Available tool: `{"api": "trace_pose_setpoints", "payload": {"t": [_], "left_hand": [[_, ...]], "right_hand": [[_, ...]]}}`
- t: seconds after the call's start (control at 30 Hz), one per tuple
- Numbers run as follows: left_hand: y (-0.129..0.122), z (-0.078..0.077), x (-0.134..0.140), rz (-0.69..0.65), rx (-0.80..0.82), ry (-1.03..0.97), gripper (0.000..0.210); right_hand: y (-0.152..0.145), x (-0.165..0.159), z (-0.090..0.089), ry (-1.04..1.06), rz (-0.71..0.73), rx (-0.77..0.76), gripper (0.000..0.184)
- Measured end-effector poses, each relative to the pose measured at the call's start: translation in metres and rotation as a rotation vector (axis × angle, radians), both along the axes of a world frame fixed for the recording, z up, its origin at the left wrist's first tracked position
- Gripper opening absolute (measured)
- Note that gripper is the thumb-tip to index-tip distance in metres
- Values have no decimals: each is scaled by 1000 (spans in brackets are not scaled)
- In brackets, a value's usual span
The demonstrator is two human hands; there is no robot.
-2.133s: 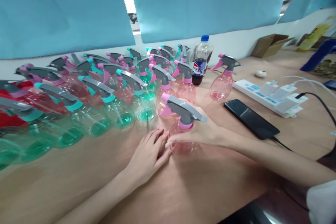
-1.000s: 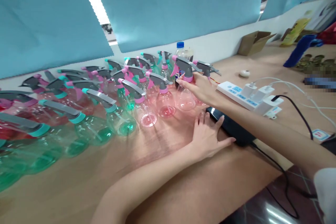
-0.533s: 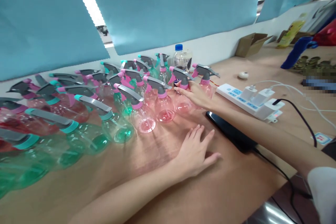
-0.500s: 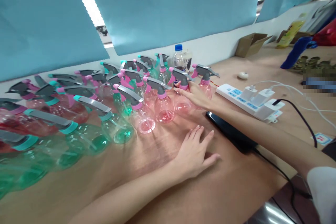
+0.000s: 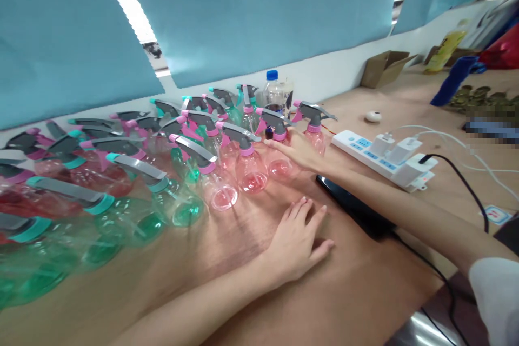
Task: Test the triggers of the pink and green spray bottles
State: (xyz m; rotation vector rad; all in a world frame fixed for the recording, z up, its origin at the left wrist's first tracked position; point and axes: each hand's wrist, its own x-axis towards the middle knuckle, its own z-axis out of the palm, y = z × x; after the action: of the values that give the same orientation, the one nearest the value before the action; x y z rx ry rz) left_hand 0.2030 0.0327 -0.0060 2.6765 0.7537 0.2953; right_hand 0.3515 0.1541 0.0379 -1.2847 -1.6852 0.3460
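Note:
Many spray bottles with grey trigger heads stand in rows on the brown table. My right hand [image 5: 299, 148] reaches in from the right and is closed around the upper body of a pink spray bottle [image 5: 280, 169]. Its thumb lies along the near side, below the pink collar; the other fingers are partly hidden behind the bottle. Another pink spray bottle [image 5: 318, 140] stands just right of that hand. My left hand [image 5: 295, 238] rests palm down on the tabletop with fingers spread, holding nothing. Nearest to it are a clear pink bottle [image 5: 221, 189] and a green bottle [image 5: 182, 205].
A black phone [image 5: 352, 208] with a cable lies beneath my right forearm. Behind it are a white power strip [image 5: 365, 151] with chargers and a white earbud case [image 5: 373, 117]. A blue-capped bottle [image 5: 273, 92] stands by the wall, a cardboard box [image 5: 385, 69] farther right.
The thumb of my right hand has dropped slightly and now lies along the pink bottle below its collar. My left hand stays flat on the table. The view has shifted slightly.

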Motion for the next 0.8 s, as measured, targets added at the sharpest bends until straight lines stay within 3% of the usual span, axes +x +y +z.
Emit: {"api": "trace_pose_setpoints", "payload": {"t": [0.2, 0.3, 0.4, 0.53, 0.7, 0.8], "left_hand": [[-1, 0, 0, 19, 39, 35, 60], [0, 1, 0, 8, 34, 35, 59], [1, 2, 0, 3, 24, 13, 56], [4, 1, 1, 6, 28, -18, 52], [7, 0, 12, -3, 30, -35, 54], [7, -1, 27, -30, 29, -55, 65]], "right_hand": [[-29, 8, 4, -19, -94, 4, 46], [-52, 24, 9, -34, -64, 4, 30], [-67, 50, 11, -31, -147, 16, 16], [-64, 82, 6, -8, -358, -12, 31], [-33, 89, -6, 83, -270, -113, 70], [-17, 81, -9, 92, -218, -86, 76]]}}
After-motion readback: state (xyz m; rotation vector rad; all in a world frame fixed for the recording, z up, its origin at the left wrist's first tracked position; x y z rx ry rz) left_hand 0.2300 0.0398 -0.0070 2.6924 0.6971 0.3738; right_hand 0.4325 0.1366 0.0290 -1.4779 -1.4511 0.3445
